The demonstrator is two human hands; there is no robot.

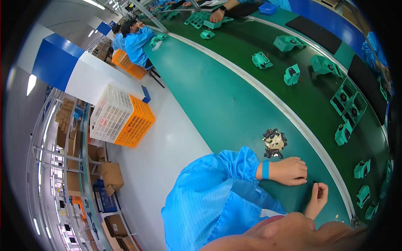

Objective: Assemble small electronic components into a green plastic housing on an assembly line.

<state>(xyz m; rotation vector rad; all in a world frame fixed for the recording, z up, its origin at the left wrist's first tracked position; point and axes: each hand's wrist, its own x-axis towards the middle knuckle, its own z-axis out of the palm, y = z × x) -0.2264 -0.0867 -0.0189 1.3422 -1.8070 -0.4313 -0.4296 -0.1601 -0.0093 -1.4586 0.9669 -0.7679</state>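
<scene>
My left hand (289,170), with a blue band at its wrist, hangs over the green worktable (234,104) with its fingers curled closed. Whatever those fingers hold, if anything, is hidden. Just beyond its fingertips, my right hand (317,201) pinches a small black part (315,182) between thumb and finger; the part is too small to name more exactly. A heap of small black and pale gold pieces (274,143) lies on the table beside my left wrist.
A white rail divides the table from a dark green conveyor belt (247,42) carrying several green plastic housings (292,75). Black mats (314,34) line its far side, where co-workers' hands reach in. Stacked orange and white crates (135,121) stand on the floor at left.
</scene>
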